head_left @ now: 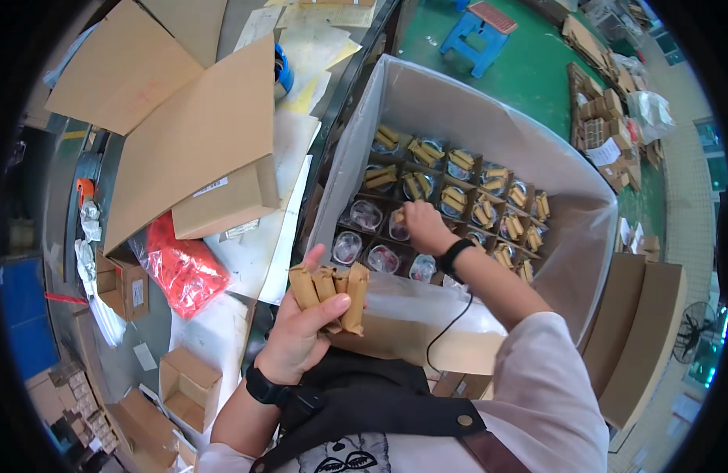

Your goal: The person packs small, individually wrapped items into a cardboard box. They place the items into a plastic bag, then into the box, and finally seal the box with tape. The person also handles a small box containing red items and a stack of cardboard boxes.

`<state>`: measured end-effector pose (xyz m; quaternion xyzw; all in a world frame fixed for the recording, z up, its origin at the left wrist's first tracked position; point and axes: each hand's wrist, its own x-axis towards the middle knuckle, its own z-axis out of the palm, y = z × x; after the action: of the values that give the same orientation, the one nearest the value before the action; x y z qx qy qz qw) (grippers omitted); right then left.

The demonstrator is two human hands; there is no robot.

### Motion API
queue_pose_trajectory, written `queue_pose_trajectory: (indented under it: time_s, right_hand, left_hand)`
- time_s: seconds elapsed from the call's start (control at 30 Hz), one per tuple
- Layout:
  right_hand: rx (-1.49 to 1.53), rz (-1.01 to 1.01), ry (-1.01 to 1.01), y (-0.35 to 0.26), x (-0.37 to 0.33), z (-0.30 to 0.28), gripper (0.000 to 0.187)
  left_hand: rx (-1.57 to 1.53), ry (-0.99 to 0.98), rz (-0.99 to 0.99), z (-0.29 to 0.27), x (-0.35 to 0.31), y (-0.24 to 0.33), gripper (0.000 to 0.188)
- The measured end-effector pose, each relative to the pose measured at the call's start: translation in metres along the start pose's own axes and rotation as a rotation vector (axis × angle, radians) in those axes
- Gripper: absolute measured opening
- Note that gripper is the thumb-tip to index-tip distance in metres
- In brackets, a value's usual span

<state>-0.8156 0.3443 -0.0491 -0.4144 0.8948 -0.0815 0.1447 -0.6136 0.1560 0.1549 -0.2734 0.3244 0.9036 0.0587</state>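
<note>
My left hand (299,335) is closed around several small tan paper packets (354,299), fanned upright beside the box's near left edge. My right hand (429,230) reaches down into a large lined carton (474,98), its fingers pinched over one cell. A bit of tan packet seems to show at the fingertips, mostly hidden. Cardboard dividers split the carton into cells holding round items in clear plastic. In the far and right cells, tan packets (418,185) lie on top of them. Nearer left cells show bare wrapped items (365,214) without packets.
To the left, a workbench holds large cardboard flaps (198,134), a red plastic bag (182,264), paper sheets and small open cartons (189,386). A blue stool (480,39) stands on the green floor beyond. Cardboard (636,339) stands right of the carton. A black cord (449,327) hangs near my right wrist.
</note>
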Motion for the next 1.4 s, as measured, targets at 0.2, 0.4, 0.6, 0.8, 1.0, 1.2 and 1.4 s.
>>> queue_pose_trajectory:
  time_s: [0.2, 0.4, 0.6, 0.8, 1.0, 1.2, 1.4]
  right_hand:
    - [0.141, 0.125, 0.294, -0.032, -0.006, 0.018, 0.040]
    - [2.125, 0.361, -0.534, -0.069, -0.059, -0.098, 0.040]
    - [1.882, 0.488, -0.424, -0.063, -0.072, -0.071, 0.032]
    - [0.161, -0.157, 0.312, -0.031, 0.024, -0.030, 0.023]
    - [-0.118, -0.268, 0.178, -0.035, 0.051, 0.035, 0.059]
    - [1.718, 0.210, -0.823, -0.083, -0.020, -0.074, 0.048]
    - [1.526, 0.079, -0.545, -0.096, -0.052, -0.069, 0.053]
  left_hand:
    - [0.041, 0.079, -0.008, 0.001, 0.060, -0.033, 0.054]
    - [0.103, -0.029, -0.020, 0.005, 0.094, -0.072, 0.053]
    - [0.196, 0.052, -0.156, 0.006, 0.085, -0.071, 0.051]
    - [0.180, 0.434, -0.192, -0.026, 0.066, -0.077, 0.047]
    - [0.143, 0.349, -0.087, -0.029, 0.061, -0.083, 0.049]
    - [0.016, 0.153, -0.077, -0.033, 0.058, -0.083, 0.062]
    - [-0.123, 0.058, -0.121, -0.017, 0.050, -0.079, 0.064]
